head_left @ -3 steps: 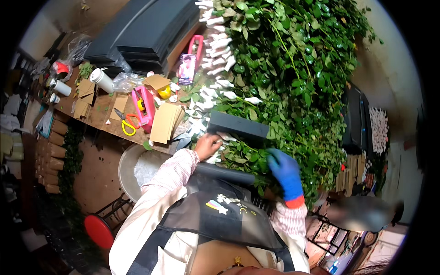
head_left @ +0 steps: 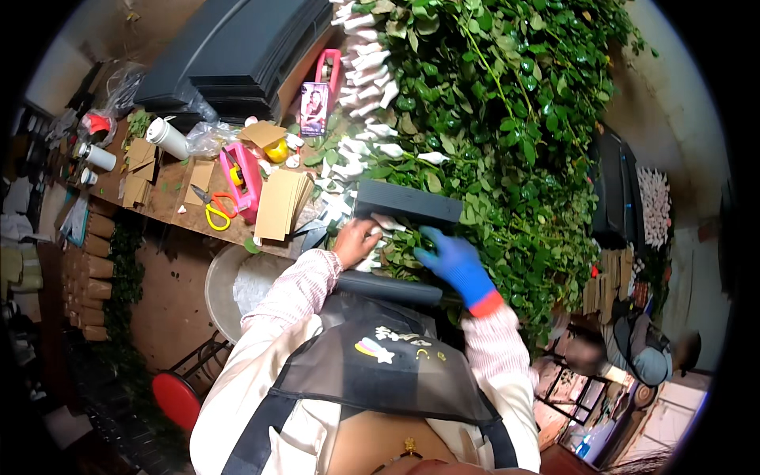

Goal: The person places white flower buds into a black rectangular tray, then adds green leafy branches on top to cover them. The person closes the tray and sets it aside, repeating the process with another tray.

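Observation:
My bare left hand (head_left: 356, 241) has curled fingers on the white-wrapped flower heads (head_left: 372, 261) in the gap between a dark oblong block (head_left: 408, 198) and a grey padded bar (head_left: 388, 286). My right hand (head_left: 447, 261), in a blue glove with a red cuff, has its fingers apart over the leafy stems (head_left: 514, 237) just below the block. Many stems lie piled at the upper right, their white-tipped heads in a row along the left side. Cardboard pieces (head_left: 277, 202) lie left of my left hand.
The wooden table (head_left: 166, 202) holds scissors (head_left: 214, 214), pink tape dispensers (head_left: 241, 182), white cups (head_left: 166, 138) and black sheet stacks (head_left: 237, 55). Below are a pale bin (head_left: 226, 289) and red stool (head_left: 174, 396). A person (head_left: 657, 356) appears at the lower right.
My right hand has moved up and left toward the gap beside my left hand. My left hand has shifted slightly up and left in the picture, along with the scene.

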Available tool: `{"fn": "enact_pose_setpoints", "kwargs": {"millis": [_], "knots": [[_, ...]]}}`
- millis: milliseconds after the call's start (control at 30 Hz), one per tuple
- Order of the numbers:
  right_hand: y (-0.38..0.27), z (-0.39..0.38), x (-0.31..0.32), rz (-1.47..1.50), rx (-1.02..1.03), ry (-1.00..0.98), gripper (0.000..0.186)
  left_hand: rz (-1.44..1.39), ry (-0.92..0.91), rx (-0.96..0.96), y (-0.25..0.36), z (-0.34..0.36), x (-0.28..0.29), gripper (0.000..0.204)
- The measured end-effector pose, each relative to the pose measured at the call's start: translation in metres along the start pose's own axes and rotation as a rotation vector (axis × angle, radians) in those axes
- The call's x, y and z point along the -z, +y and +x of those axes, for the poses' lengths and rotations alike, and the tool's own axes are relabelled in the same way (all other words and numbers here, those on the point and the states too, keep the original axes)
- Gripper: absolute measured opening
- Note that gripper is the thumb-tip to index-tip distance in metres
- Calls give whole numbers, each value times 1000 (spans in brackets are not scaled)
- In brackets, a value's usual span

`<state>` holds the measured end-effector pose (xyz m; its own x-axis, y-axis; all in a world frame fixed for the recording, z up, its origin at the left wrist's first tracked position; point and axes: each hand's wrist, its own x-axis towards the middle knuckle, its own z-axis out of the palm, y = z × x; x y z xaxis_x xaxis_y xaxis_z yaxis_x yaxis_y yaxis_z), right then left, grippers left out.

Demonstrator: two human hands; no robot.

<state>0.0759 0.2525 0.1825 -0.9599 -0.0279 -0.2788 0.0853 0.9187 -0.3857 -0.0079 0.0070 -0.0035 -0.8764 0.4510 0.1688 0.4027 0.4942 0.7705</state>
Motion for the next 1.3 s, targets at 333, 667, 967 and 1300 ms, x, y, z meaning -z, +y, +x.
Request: {"fn": "enact_pose_setpoints", "kwargs": {"millis": [333,667,967,1300], "knots": [[23,81,-98,-303,-107,-221,39,-122,-28,124,8,-8,8,34],[31,95,-133,-293,-171,-190,47,-211,136,264,26,1,22,22],[36,90,-118,-173,-125,-255,49,-444,337,357,-6,-11,64,19],[13,92,-112,-228,-232,-277,60,9,-106,304,12,0,36,24]]}}
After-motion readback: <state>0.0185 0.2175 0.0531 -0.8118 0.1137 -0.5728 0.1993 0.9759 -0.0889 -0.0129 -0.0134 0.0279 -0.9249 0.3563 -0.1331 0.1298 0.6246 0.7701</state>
